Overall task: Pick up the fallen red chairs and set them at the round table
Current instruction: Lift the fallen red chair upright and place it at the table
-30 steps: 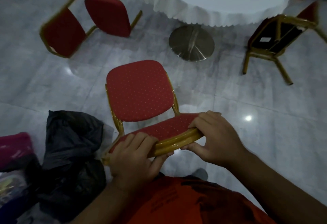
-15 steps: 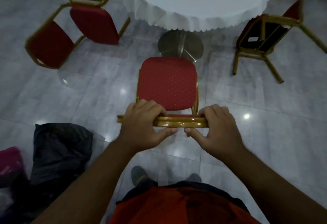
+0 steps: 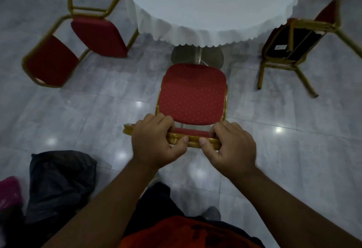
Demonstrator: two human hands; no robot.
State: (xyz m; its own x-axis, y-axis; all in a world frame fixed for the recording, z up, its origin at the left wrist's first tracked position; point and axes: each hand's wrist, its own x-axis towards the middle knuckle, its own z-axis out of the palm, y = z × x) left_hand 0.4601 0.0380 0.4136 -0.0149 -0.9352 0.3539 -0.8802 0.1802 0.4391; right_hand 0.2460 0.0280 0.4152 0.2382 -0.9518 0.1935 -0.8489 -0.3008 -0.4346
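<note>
An upright red chair with a gold frame stands in front of me, its seat facing the round table covered by a white cloth. My left hand and my right hand both grip the gold top rail of its backrest, thumbs toward me. A second red chair lies tipped over on the floor at the left of the table. A third chair lies fallen at the right, its dark underside and gold legs showing.
The table's round metal base sits just beyond the held chair's seat. A black bag and a pink item lie on the floor at my lower left. Grey glossy tiles cover the floor.
The held chair has swung round from a slanted position to face the table squarely and has moved closer to the table base. Both hands stayed on the backrest rail.
</note>
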